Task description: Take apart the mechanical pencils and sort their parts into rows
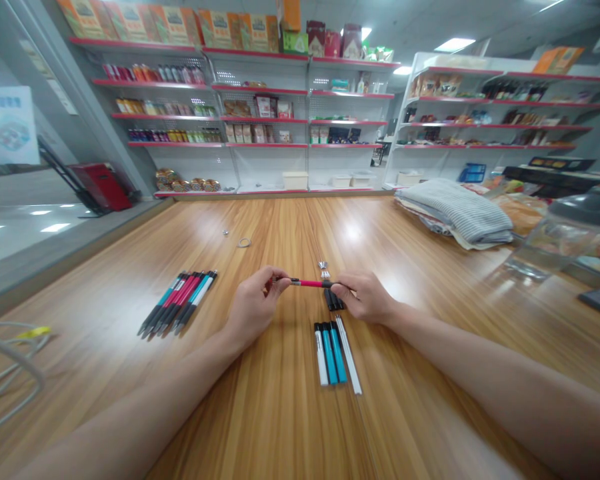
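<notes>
A red pen lies level between my two hands above the table. My left hand pinches its dark clip end. At the other end, the fingers of my right hand are closed round the dark grip. Just below the right fingers are several black grip pieces, partly covered by that hand. Behind the pen sit small silver tips. Nearer to me are one white pen barrel, two teal barrels and thin white refills.
Several pens in teal, red and white lie in a row at the left. A small wire ring is farther back. Folded cloths and a clear container stand right; a white cable lies left. Stocked shelves rise behind.
</notes>
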A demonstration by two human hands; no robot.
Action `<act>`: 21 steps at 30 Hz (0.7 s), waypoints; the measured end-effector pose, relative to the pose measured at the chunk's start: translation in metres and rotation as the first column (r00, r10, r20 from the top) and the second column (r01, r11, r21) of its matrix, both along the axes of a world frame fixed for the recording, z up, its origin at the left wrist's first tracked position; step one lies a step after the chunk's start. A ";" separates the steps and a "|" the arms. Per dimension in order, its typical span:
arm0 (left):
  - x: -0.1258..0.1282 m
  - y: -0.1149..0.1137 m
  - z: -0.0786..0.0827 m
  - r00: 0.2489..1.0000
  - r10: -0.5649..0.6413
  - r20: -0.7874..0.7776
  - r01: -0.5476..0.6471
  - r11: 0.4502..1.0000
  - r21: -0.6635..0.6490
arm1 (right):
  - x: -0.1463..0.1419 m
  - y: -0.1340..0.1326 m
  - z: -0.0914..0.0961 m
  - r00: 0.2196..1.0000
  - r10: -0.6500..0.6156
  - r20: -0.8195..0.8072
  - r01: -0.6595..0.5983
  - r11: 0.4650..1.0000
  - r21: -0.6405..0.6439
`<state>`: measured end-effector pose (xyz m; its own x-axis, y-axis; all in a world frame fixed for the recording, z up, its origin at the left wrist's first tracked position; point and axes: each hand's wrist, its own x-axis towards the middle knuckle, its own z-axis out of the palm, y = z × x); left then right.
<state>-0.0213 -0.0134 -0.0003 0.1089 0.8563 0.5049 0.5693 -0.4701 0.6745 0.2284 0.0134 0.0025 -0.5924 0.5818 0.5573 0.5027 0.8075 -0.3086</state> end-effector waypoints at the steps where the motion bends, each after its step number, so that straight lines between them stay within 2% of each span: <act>1: 0.000 -0.001 0.001 1.000 -0.010 -0.021 0.011 1.000 0.022 | 0.000 0.000 0.000 1.000 -0.004 -0.009 0.004 1.000 -0.006; 7: 0.000 -0.001 0.003 0.989 -0.027 -0.148 0.053 0.982 0.179 | 0.002 0.002 -0.003 0.999 -0.023 -0.049 0.020 0.998 -0.053; 11: -0.002 -0.001 0.005 0.970 -0.033 -0.239 0.085 0.974 0.212 | 0.003 0.003 -0.005 0.999 -0.010 -0.044 0.007 0.998 -0.067; 15: -0.003 -0.002 0.006 0.955 -0.038 -0.294 0.097 0.978 0.187 | 0.002 0.003 -0.005 0.999 -0.019 -0.033 0.017 0.999 -0.051; 21: -0.003 -0.002 0.008 0.944 -0.098 -0.315 0.125 0.990 0.067 | 0.000 0.001 -0.002 0.999 -0.031 0.012 0.031 1.000 0.001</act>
